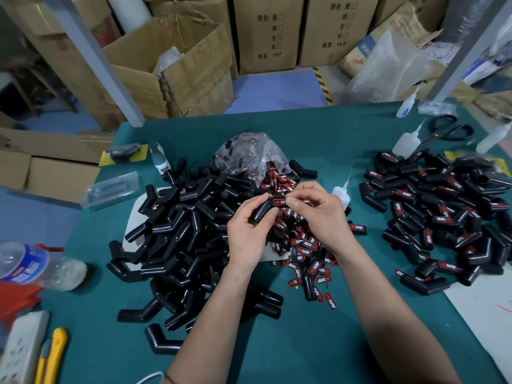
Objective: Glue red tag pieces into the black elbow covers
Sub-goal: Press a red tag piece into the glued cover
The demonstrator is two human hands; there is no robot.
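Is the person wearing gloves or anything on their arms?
No gloves. The left hand and right hand are bare, with no rings or watch showing. The left forearm and right forearm are bare too, no sleeves in view. Only a thin dark cord circles the left arm at the bottom edge.

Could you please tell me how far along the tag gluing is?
Done: the right-hand pile of black elbow covers with red tags. In hand: the left hand grips one black elbow cover while the right hand pinches a red tag piece onto it. Left: the heap of untagged black covers and loose red tags.
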